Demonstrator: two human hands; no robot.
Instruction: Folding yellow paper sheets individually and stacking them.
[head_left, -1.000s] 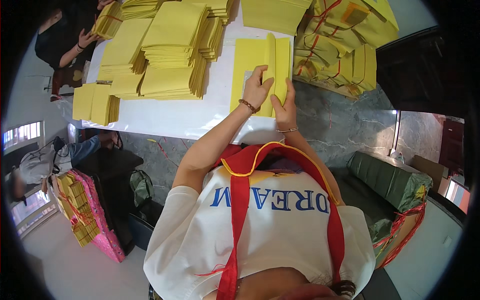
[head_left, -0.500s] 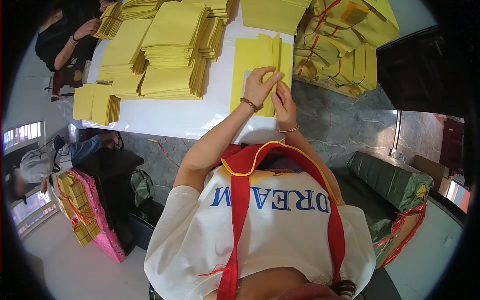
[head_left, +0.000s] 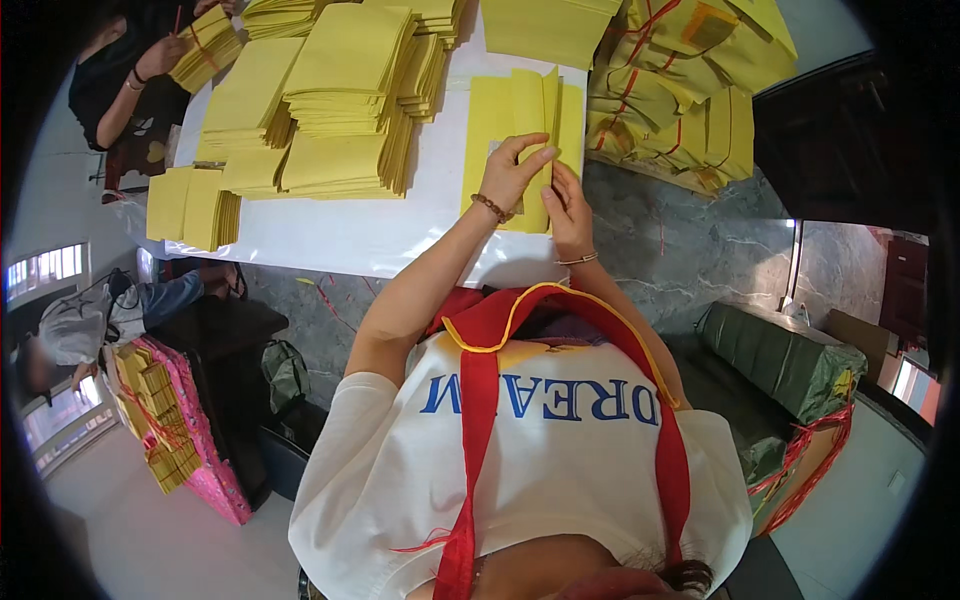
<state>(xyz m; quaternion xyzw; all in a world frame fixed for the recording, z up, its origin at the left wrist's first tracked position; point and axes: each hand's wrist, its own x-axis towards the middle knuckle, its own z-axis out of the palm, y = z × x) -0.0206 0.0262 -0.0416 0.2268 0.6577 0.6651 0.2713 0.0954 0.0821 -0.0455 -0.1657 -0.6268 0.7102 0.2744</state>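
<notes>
My left hand (head_left: 513,178) reaches in from the left, wrist above the paper, fingers curled and the thumb close to the forefinger; whether they actually pinch anything, I cannot tell. My right hand (head_left: 570,215) is just beside it and a little nearer to me, thumb and fingers narrow about the raised fold. I wear a beaded bracelet (head_left: 491,208) on my left wrist and a thin bracelet (head_left: 576,259) on my right.

The yellow paper (head_left: 484,118) lies under and between my hands at the near right corner of the table (head_left: 430,225), with one flap standing partly up beyond my fingertips.

Tall yellow stacks (head_left: 345,60) fill the table's left half, reaching its near left corner. Another yellow pile (head_left: 550,25) lies by the right edge, farther from me. Just past that edge are yellow bundles (head_left: 650,110) tied in red. At the far left corner, a co-worker's hands (head_left: 160,57) hold a tied bundle (head_left: 207,50). Below spreads the grey marbled floor (head_left: 670,260), with a green wrapped package (head_left: 780,355) to my right.
</notes>
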